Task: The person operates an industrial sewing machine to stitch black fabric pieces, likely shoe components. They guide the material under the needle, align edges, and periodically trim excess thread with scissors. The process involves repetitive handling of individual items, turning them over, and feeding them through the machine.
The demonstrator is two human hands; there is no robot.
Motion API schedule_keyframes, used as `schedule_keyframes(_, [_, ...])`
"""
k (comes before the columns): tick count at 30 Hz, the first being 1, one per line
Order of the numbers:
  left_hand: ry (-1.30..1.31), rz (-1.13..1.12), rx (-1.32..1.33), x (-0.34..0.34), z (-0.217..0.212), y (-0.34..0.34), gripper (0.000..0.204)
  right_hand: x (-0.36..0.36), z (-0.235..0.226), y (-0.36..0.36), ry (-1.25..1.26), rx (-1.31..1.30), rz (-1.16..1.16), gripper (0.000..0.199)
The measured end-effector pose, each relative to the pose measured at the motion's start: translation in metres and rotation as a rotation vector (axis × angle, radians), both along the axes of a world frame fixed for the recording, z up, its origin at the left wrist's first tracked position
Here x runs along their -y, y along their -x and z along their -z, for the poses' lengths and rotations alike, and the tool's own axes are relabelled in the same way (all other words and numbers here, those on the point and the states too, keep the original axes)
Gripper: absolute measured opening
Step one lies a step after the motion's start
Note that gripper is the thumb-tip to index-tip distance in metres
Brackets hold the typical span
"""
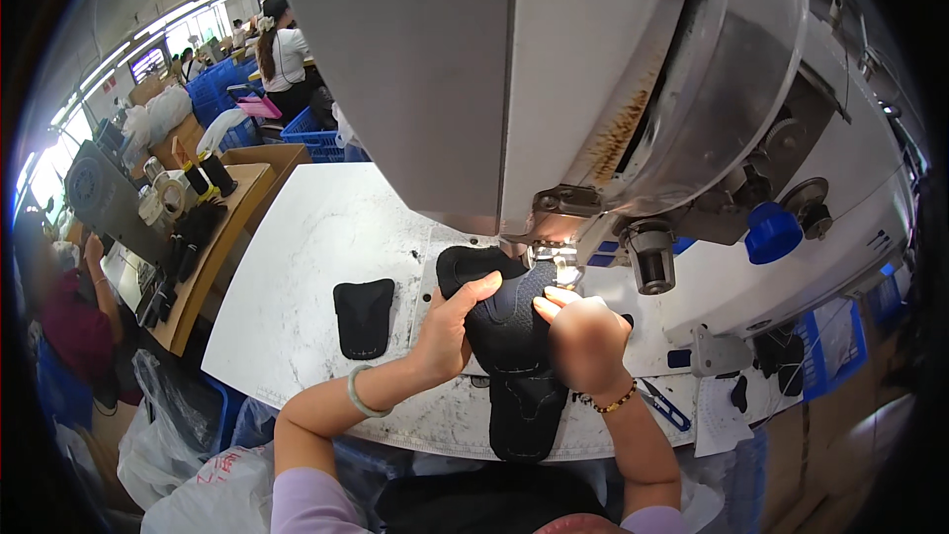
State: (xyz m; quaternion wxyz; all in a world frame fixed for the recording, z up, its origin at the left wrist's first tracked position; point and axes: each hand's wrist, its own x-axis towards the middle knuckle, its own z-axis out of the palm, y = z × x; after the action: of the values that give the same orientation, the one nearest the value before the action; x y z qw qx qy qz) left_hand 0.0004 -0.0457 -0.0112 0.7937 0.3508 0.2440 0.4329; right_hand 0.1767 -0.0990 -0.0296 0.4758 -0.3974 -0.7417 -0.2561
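Item: black shaped piece [506,328], textured along its right side. Location: on the tabletop [297,237], beneath the lit needle area of a pale sewing machine [425,69], its far edge close in under the head, presumably so that the edge meets the light.

Item: left hand [442,338], pale green bangle [363,391] on the wrist. Grip: pinching the left edge of the piece, thumb laid on top, the other fingers mostly hidden; apparently placed there to steady that side.

Item: right hand [590,341], beaded bracelet [610,400]. Grip: fingertips on the piece's right side, near the needle area; blur covers most of the hand, so whether it pinches or only presses cannot be told. The nearness suggests close control.

Item: lower black piece [524,415]. Directly below the first, reaching the tabletop's near edge; whether joined to it, cannot be told. This position seems to keep it away from the needle.

Item: loose black piece [363,318]. Flat, left of the left hand, well apart, seemingly set aside within reach.

Item: blue-handled cutter [667,407]. Right of the right wrist, beside a white paper [720,420]; likely kept handy there.
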Motion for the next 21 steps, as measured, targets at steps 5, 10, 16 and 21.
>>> schedule_keyframes(5, [-0.054,-0.087,0.013,0.009,0.003,-0.006,0.016,0.001,-0.003,-0.007,-0.012,-0.014,-0.107,0.043])
schedule_keyframes(10, [-0.165,-0.142,0.008,0.017,0.006,-0.010,0.016,0.001,-0.009,-0.015,0.045,-0.056,-0.154,0.037])
schedule_keyframes(16, [-0.427,-0.209,-0.154,0.024,0.001,-0.017,0.017,0.003,-0.011,-0.030,0.285,-0.146,-0.191,0.021])
schedule_keyframes(21, [-0.578,-0.283,-0.248,0.026,0.001,-0.025,0.018,-0.001,-0.001,-0.049,0.485,-0.258,-0.189,0.025])
